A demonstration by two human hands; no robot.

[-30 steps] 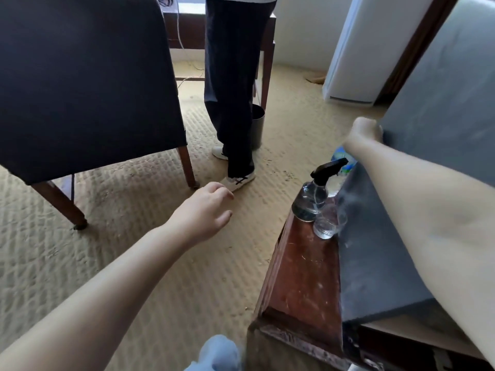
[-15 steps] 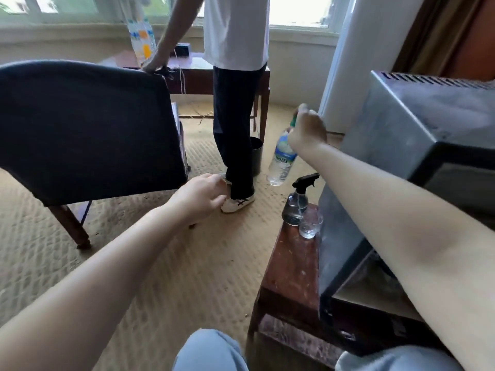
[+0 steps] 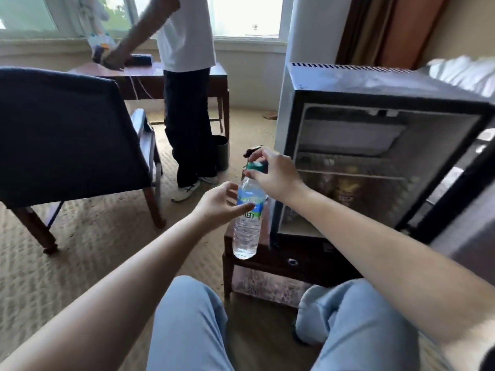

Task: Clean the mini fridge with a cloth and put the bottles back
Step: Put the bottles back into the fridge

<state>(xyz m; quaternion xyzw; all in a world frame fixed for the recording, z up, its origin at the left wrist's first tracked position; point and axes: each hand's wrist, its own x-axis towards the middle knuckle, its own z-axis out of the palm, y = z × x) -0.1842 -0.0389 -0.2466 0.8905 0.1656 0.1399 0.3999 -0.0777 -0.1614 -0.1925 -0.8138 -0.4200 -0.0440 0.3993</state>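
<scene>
1. Drawn nearer than half a second ago, the water bottle [image 3: 246, 226] is pinched by its cap, hanging beneath the right hand [image 3: 273, 175].
2. The left hand [image 3: 222, 204] is spread wide beside its label.
3. A drop is risked should that thin pinch slip.

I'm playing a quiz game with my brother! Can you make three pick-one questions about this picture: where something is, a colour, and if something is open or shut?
1. Where does the right hand hold the water bottle?
A at its bottom; B at its cap; C at its label.
2. What colour is the cap?
A red; B yellow; C green.
3. How is the mini fridge?
A open; B shut; C lying on its side.

Answers:
1 B, the hand pinches the very top.
2 C, green shows under that hand.
3 A, the wire shelf inside is in plain view.
</scene>
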